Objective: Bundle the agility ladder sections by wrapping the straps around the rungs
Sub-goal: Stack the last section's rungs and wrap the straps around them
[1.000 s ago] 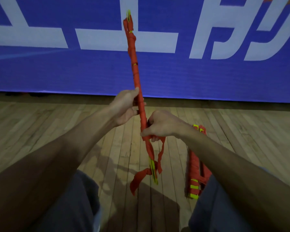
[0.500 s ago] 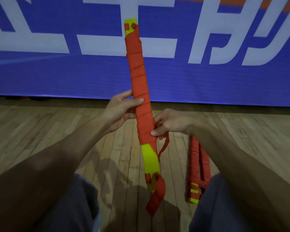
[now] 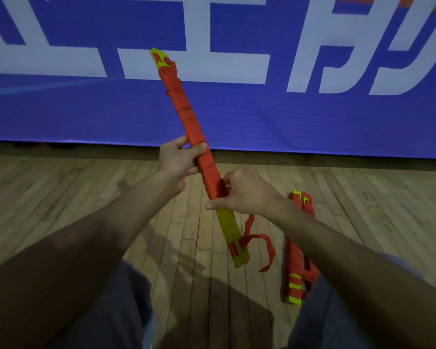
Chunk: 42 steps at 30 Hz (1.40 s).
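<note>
I hold a stack of yellow ladder rungs point(image 3: 229, 226) slanted in front of me, its top leaning left. Red strap point(image 3: 186, 114) is wound tightly around most of its length; the lower yellow part is bare. My left hand point(image 3: 178, 159) grips the wrapped middle of the stack. Just below, my right hand point(image 3: 244, 192) pinches the strap against the rungs at the lowest turn. A loose red strap tail point(image 3: 261, 244) dangles from the bottom end.
A second bundle of rungs wrapped in red strap point(image 3: 298, 250) lies on the wooden floor point(image 3: 86, 197) by my right knee. A blue banner with white lettering point(image 3: 312, 109) stands along the floor's far edge. My grey-shorted legs fill the bottom corners.
The rung stack has tipped so its top leans left. My right hand has brought the strap round the lowest turn, and the loose tail has swung out to the right.
</note>
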{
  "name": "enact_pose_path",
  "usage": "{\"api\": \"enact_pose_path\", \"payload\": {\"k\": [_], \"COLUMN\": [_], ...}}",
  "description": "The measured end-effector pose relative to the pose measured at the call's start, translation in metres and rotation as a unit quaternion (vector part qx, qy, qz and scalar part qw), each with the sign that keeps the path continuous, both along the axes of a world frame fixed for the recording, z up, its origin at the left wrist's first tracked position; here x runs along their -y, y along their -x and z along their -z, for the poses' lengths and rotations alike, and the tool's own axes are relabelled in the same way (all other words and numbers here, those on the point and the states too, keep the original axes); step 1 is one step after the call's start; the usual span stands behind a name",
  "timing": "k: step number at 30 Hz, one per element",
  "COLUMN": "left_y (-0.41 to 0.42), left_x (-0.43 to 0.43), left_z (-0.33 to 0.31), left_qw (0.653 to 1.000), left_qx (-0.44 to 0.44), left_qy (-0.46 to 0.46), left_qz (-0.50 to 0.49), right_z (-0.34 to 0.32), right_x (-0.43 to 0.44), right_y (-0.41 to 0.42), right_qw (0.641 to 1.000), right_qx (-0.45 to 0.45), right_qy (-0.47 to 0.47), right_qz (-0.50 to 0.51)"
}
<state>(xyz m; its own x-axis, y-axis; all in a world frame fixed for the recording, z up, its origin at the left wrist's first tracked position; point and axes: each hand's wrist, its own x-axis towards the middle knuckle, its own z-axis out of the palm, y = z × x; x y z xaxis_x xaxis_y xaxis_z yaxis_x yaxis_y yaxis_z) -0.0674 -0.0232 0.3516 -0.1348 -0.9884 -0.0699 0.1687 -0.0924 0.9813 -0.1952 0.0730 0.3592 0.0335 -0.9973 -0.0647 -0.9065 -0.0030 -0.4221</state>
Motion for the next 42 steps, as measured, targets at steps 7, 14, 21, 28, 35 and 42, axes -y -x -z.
{"api": "enact_pose_path", "payload": {"k": [7, 14, 21, 28, 35, 42], "left_y": [-0.006, -0.017, -0.021, -0.024, -0.03, -0.025], "left_x": [0.0, 0.002, -0.006, -0.007, -0.006, -0.002], "left_z": [-0.004, -0.002, -0.01, -0.016, -0.015, -0.011], "left_qw": [0.998, 0.985, 0.954, 0.863, 0.915, 0.978], "left_qx": [-0.04, -0.043, -0.136, -0.337, -0.266, -0.09], "left_qy": [-0.002, -0.008, -0.012, -0.079, -0.032, 0.004], "left_qz": [0.051, 0.168, 0.267, 0.368, 0.303, 0.188], "right_z": [-0.009, -0.012, -0.005, -0.002, -0.005, -0.006], "right_x": [0.008, 0.005, 0.009, 0.009, 0.004, 0.002], "right_y": [0.004, 0.025, 0.036, 0.03, 0.017, 0.013], "right_qw": [0.991, 0.935, 0.857, 0.756, 0.796, 0.948], "right_qx": [0.122, 0.337, 0.472, 0.59, 0.552, 0.307], "right_qy": [-0.053, -0.108, -0.164, -0.193, -0.189, -0.081], "right_qz": [0.031, -0.027, -0.122, -0.208, -0.163, 0.008]}}
